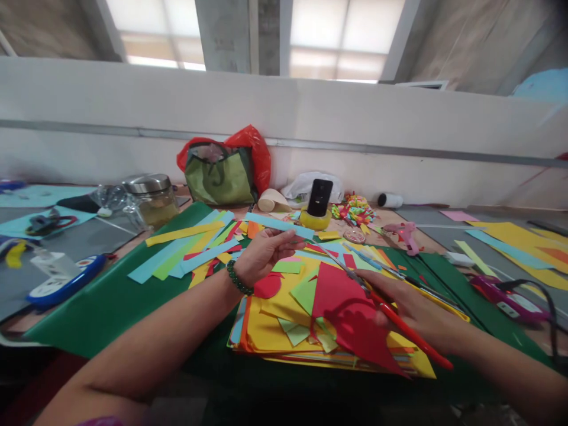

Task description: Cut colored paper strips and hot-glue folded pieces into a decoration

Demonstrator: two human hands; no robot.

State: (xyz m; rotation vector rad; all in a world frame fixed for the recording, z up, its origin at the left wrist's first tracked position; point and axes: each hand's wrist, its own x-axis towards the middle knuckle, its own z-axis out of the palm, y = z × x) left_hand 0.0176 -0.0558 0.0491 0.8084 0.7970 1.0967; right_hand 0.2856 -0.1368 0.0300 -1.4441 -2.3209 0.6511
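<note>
Head view: left hand (262, 255), wearing a bracelet (232, 273) of round dark-green beads, pinches a flat, narrow light-blue paper strip (276, 224) over scattered paper cuttings (204, 258). Right hand (402, 296) grips red-handled scissors (412, 332), slim metal blades directed toward the strip; blur leaves blade contact uncertain. Below, jagged-edged red paper (350, 334) lies on a layered stack of mostly yellow sheets (261, 326). Smooth green sheeting (89, 319) underlies the work.
</note>
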